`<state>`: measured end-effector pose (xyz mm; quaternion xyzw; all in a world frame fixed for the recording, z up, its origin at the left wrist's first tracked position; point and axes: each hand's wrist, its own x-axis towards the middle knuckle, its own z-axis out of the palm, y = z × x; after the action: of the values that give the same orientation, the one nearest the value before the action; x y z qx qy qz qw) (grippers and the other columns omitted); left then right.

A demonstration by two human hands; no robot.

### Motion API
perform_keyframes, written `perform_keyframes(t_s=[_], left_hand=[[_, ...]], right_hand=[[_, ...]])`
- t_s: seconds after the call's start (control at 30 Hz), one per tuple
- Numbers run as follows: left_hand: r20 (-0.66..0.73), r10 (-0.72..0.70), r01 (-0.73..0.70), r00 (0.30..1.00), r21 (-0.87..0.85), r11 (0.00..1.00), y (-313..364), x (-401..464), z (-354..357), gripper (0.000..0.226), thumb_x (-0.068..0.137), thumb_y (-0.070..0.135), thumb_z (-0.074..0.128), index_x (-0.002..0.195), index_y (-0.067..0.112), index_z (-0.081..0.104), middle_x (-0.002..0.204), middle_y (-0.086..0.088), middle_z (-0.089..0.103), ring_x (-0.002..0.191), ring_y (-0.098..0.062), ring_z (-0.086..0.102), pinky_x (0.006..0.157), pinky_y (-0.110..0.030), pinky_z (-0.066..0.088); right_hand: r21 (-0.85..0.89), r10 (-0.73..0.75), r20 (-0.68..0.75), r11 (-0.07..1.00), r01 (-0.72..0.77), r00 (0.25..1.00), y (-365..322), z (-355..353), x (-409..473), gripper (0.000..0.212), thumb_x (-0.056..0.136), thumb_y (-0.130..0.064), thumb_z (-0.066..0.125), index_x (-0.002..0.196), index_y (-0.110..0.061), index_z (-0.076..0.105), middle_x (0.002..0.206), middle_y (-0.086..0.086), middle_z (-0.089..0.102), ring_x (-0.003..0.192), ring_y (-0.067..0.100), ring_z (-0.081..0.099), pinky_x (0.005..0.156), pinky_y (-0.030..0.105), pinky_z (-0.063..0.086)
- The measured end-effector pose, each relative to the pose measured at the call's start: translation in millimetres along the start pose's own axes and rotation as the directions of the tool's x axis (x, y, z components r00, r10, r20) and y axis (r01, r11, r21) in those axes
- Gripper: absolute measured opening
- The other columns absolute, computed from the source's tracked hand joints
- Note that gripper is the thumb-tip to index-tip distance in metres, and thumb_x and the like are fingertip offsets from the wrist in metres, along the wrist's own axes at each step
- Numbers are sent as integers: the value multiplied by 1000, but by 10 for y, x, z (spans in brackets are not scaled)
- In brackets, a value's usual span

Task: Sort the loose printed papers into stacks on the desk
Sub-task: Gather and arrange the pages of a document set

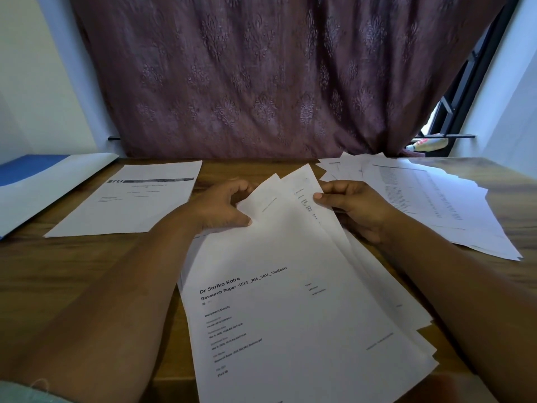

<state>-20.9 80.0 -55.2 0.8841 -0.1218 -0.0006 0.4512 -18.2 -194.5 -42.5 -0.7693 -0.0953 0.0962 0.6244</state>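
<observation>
The step in hand appears to be separating sheets: the left hand (223,207) and right hand (353,209) each pinch the far edges of a fanned bundle of papers (290,286) at the centre of the wooden desk (87,271). The next move calls for peeling one thin, limp sheet free and laying it on the squared stack (128,199) at left

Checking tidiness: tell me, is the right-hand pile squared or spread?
Spread: the right-hand pile lies fanned, sheet corners jutting at different angles.
</observation>
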Motion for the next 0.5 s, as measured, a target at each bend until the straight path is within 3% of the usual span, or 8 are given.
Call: perform_keyframes(t_s=[0.07,0.13,0.17,0.2,0.27,0.33,0.43,0.5], left_hand=[[-11,-18,18,1000,-13,1000,-11,-1,-8,44,71,0,83,100,29,69,101,12,71,97,-10,67,86,-31,54],[-23,17,-16,1000,45,999,-19,16,-40,33,67,0,86,85,23,71,88,6,69,85,-10,63,81,-28,51],[-6,43,-42,999,79,996,-17,24,-57,28,67,1,87,80,18,70,84,2,66,80,-10,60,77,-29,50],[18,62,-63,998,98,993,-6,25,-65,24,67,0,87,77,13,69,81,0,66,76,-7,59,74,-27,51],[44,77,-82,996,110,991,0,14,-74,24,67,-3,86,70,12,67,74,7,63,67,1,57,66,-18,50],[46,79,-84,996,106,991,-12,16,-76,23,68,-4,85,71,10,67,69,12,62,63,4,56,63,-16,49],[47,74,-79,996,113,990,-47,35,-91,19,69,-2,85,73,8,69,71,11,64,66,-2,58,67,-23,51],[44,71,-75,997,102,992,-61,42,-96,19,69,-2,85,73,9,70,74,5,65,70,-10,58,69,-29,51]], right_hand=[[71,-26,71,997,21,997,-39,4,-34,31,87,-44,59,93,-18,76,102,4,74,97,24,70,92,41,52],[115,-7,4,993,7,1000,-53,22,-12,49,89,-58,48,92,-17,76,101,6,73,98,24,67,91,40,51],[-12,-1,-90,1000,-1,996,-45,20,11,53,92,-60,44,97,-17,74,103,4,73,97,23,67,90,37,52],[-268,-29,-189,963,-23,982,-27,-3,40,51,94,-60,45,103,-17,71,105,1,71,95,20,65,88,34,52],[-710,-98,-234,697,-101,967,20,-64,74,43,89,-53,60,111,-16,65,108,-2,62,94,15,58,85,27,46],[-828,-35,-205,539,-154,978,51,-77,97,44,85,-41,71,116,-12,59,112,3,57,97,17,53,90,29,44],[-842,18,-213,504,-192,977,44,-24,129,43,86,-24,73,122,-8,57,123,10,57,108,24,55,96,30,45],[-832,23,-206,523,-188,978,21,-10,126,43,86,-25,73,123,-8,55,121,8,56,106,24,54,95,30,45]])
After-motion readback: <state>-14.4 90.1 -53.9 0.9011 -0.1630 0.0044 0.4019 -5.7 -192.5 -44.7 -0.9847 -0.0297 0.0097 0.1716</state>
